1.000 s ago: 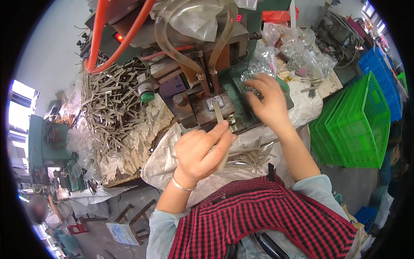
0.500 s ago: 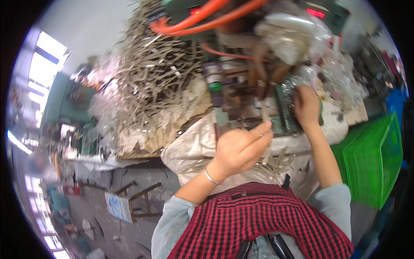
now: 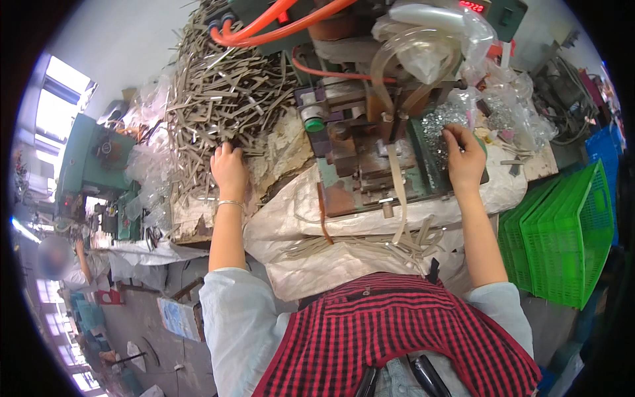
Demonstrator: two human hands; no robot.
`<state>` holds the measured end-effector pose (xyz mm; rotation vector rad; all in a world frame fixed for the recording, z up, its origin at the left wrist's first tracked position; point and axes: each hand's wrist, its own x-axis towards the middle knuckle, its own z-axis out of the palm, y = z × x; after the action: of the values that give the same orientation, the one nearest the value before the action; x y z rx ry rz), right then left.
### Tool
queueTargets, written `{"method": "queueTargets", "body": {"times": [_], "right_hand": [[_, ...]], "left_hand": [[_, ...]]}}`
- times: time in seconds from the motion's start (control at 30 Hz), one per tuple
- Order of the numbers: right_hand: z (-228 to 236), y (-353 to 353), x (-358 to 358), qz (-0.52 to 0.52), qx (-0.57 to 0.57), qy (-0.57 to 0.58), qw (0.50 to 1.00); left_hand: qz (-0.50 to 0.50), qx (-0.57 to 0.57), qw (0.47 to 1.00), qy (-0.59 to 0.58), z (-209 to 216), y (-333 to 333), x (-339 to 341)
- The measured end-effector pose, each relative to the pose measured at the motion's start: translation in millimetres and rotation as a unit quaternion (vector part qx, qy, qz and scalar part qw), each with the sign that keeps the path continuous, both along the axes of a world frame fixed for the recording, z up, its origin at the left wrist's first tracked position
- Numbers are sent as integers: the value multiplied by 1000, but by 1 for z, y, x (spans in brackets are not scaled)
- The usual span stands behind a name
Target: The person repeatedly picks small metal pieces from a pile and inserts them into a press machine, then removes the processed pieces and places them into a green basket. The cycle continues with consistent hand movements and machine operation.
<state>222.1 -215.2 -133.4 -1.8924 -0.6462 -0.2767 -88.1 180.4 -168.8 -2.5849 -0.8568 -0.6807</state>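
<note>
My left hand (image 3: 230,173) is at the near edge of a big pile of flat grey-beige strips (image 3: 228,99), its fingers curled down and what they grip hidden. My right hand (image 3: 465,162) hovers at the right of a green tray of small shiny metal pieces (image 3: 435,142). Its thumb and fingers are pinched together, and anything between them is too small to make out. Between the hands stands a green bench press machine (image 3: 344,182). One pale strip (image 3: 399,188) runs from under its head and hangs over the front edge.
More strips (image 3: 331,246) lie on the white cloth (image 3: 284,264) in front of the machine. Orange hoses (image 3: 284,33) arch above. Stacked green crates (image 3: 562,231) stand at the right. Clear plastic bags (image 3: 516,99) lie behind the tray. A stool (image 3: 182,317) and another person (image 3: 79,264) are at the left.
My left hand has moved from in front of the machine leftward to the strip pile. My right hand stays by the metal pieces. The view has shifted slightly.
</note>
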Motion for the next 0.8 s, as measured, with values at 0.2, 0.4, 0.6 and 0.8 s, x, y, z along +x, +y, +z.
{"method": "queueTargets", "body": {"times": [0.2,0.4,0.6,0.8], "right_hand": [[-16,-66,-16,-52,-21,-48,997],[59,-20,-50,128,33,21,991],[55,54,-69,205,168,156,952],[49,60,-73,220,248,214,919]], "left_hand": [[-116,-29,969,-216,-5,-47,28],[-109,-544,724,-410,5,-65,35],[-89,-537,711,-445,-6,-112,40],[-119,-447,714,-526,54,-152,53]]}}
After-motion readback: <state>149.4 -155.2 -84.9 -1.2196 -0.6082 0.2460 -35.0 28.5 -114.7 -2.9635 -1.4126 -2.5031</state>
